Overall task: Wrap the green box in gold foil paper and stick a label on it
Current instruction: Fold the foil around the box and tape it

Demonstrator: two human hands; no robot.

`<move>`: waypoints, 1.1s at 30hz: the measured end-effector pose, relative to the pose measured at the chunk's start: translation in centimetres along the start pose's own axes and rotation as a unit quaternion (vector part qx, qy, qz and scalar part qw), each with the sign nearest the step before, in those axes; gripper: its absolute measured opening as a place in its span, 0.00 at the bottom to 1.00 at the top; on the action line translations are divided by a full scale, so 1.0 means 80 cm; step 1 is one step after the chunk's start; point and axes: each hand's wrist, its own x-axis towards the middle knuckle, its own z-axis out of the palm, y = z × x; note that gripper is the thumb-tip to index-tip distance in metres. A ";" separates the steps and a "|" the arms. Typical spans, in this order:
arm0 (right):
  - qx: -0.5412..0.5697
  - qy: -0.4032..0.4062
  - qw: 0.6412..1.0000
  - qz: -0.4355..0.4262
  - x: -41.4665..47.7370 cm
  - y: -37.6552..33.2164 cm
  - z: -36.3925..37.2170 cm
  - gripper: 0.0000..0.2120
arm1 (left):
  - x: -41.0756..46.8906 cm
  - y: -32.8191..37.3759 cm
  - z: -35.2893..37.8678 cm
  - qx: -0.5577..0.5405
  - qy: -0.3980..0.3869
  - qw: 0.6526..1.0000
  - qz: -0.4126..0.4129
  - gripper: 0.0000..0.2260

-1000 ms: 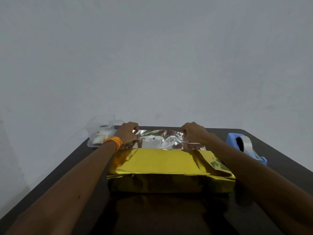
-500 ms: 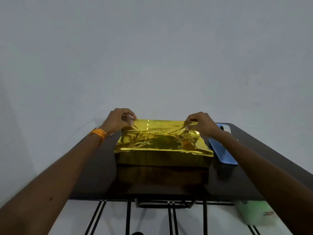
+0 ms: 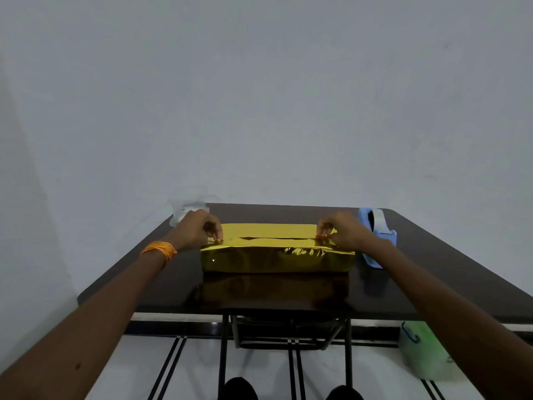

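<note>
Now both hands, left hand (image 3: 202,230) and right hand (image 3: 343,233), pinch the foil (image 3: 277,246) flap on the box; loosening could let it spring open.

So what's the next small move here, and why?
Probably hold the gold foil flap down with the left hand and send the right hand to the blue tape dispenser beside it: both hands pinch the overlapped seam, and no tape shows on it.

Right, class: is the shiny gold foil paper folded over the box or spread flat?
Folded over: the shiny gold foil paper covers the front and top, left hand and right hand pinching it on top.
</note>
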 end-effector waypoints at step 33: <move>-0.018 0.096 0.994 -0.044 0.011 -0.078 0.058 0.16 | 0.040 0.107 0.103 0.142 0.082 0.984 0.069 0.17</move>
